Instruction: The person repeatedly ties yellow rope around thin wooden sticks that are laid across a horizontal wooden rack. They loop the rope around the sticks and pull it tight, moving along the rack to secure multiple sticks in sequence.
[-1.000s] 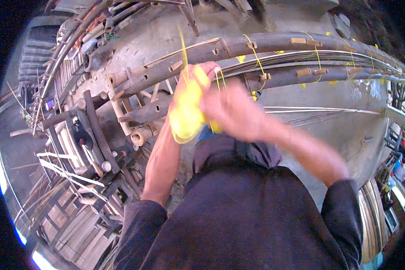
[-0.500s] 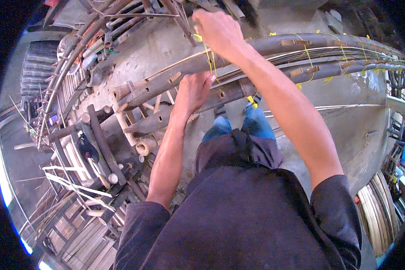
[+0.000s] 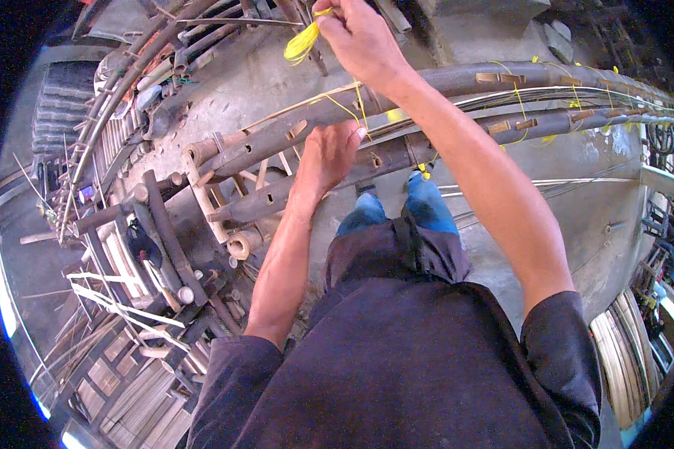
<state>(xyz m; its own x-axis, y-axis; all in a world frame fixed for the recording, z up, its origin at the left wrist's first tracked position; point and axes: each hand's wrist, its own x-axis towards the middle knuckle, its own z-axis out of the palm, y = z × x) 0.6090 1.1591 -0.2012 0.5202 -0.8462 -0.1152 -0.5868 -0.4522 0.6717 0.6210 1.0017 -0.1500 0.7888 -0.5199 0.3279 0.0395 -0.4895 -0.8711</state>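
Two long, dark bamboo poles run side by side across the upper view, the far pole (image 3: pixel 457 79) and the near pole (image 3: pixel 393 152). Between them lies a bundle of thin strips (image 3: pixel 464 102), bound with yellow string (image 3: pixel 517 97) at several places. My left hand (image 3: pixel 326 156) is closed above the poles, thumb pressed on a strand of string that loops up from the strips. Beyond the far pole, my right hand (image 3: pixel 358 46) is raised and pinches a hank of yellow string (image 3: pixel 302 45), which hangs out to its left.
Bamboo frames (image 3: pixel 174 254) stand at the left, with split slats (image 3: pixel 146 400) lower down. Grey corrugated sheets (image 3: pixel 61 112) are stacked at the far left. Coiled pale strips (image 3: pixel 620 359) lie at the lower right. My legs (image 3: pixel 428 206) are close to the near pole.
My right hand has moved up, away from the poles, and the yellow hank now shows beside it. A loose loop of string stands over the far pole. My left hand has shifted slightly right.
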